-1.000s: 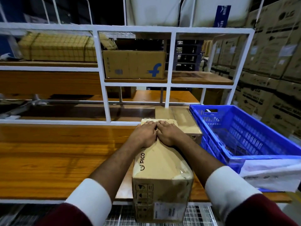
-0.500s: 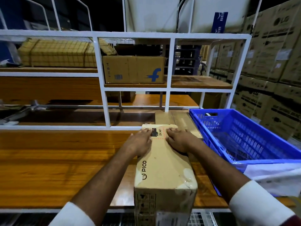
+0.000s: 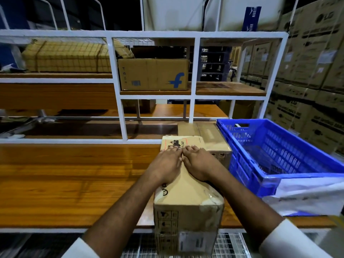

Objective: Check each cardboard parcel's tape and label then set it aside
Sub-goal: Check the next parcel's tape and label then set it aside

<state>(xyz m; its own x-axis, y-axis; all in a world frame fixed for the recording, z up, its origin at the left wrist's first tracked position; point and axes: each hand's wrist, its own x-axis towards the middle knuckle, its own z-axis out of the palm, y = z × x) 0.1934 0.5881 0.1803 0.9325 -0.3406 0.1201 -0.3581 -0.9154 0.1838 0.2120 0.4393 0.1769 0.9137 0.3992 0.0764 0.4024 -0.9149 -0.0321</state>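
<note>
Two hands, left point(image 3: 168, 164), right point(image 3: 198, 164), flat atop parcel point(image 3: 188, 192); fingertips touching

My view is dim, lit from overhead. Glare streaks the glossy tabletop point(image 3: 74, 175) and the plastic film on the parcel point(image 3: 188, 202). The top of the frame falls to black. The white rack point(image 3: 115, 86) bows at the edges, and the margins smear softly.

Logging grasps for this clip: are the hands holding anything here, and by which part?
Nothing is gripped. Left hand and right hand lie flat, side by side, on the parcel's top face, toward its far end.
</note>
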